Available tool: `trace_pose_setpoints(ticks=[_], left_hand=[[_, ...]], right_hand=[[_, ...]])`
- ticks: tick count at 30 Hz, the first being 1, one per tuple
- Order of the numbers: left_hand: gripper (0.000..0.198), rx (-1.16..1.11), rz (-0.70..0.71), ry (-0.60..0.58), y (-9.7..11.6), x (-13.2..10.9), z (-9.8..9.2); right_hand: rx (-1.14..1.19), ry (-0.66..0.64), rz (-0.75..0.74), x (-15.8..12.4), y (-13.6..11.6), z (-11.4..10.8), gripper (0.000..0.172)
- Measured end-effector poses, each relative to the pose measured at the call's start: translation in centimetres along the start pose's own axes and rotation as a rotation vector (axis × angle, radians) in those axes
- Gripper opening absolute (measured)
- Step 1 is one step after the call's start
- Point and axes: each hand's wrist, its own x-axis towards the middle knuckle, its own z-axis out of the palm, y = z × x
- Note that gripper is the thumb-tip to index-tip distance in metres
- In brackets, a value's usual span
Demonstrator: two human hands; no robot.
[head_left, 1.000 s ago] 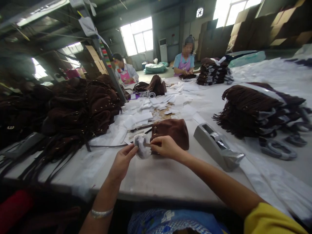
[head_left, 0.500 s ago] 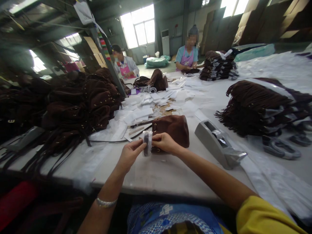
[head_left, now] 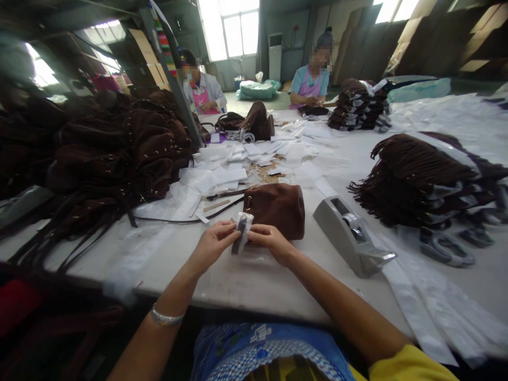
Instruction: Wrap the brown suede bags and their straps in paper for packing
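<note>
Between my two hands is a dark strap piece in whitish plastic wrapping (head_left: 241, 234), held upright just above the table. My left hand (head_left: 216, 242) is closed, pinching its left side between thumb and fingers. From the other side my right hand (head_left: 271, 241) pinches its right edge. Right behind lies a brown drawstring bag (head_left: 278, 209) on its side, with gold eyelets and a dark cord trailing left; its near left corner is hidden by my right hand and the wrapping. A grey tape dispenser (head_left: 351, 235) stands to the right of the bag.
Brown bags (head_left: 119, 153) are heaped at the left. White paper sheets and packets (head_left: 226, 177) cover the middle. Stacked fringed brown pieces (head_left: 420, 177) lie at the right, near long plastic sleeves (head_left: 432, 312). Two co-workers (head_left: 309, 84) sit across the table (head_left: 222, 286).
The wrapped strap has tilted, its top leaning right, and my hands still pinch it from both sides. The camera view has shifted slightly. The bag stays lying behind.
</note>
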Motion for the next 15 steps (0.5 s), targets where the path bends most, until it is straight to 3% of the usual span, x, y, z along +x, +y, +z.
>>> trace_pose_setpoints(ticks=[5,9,12,15], left_hand=[[0.035,-0.116,-0.093,0.018,-0.5,0.1,0.7],[0.069,-0.305,-0.240,0.191,-1.1,-0.2,1.7],[0.087,-0.425,-0.246,0.218,-1.3,-0.6,2.4],[0.089,-0.467,-0.231,0.228,-1.4,-0.9,2.9]], right_hand=[[-0.003,0.133,-0.023,0.2,0.6,0.5,0.040],[-0.028,0.165,-0.049,0.2,1.2,0.6,0.036],[-0.025,0.156,-0.064,0.1,1.2,0.6,0.034],[-0.028,0.164,-0.053,0.0,1.0,0.7,0.034]])
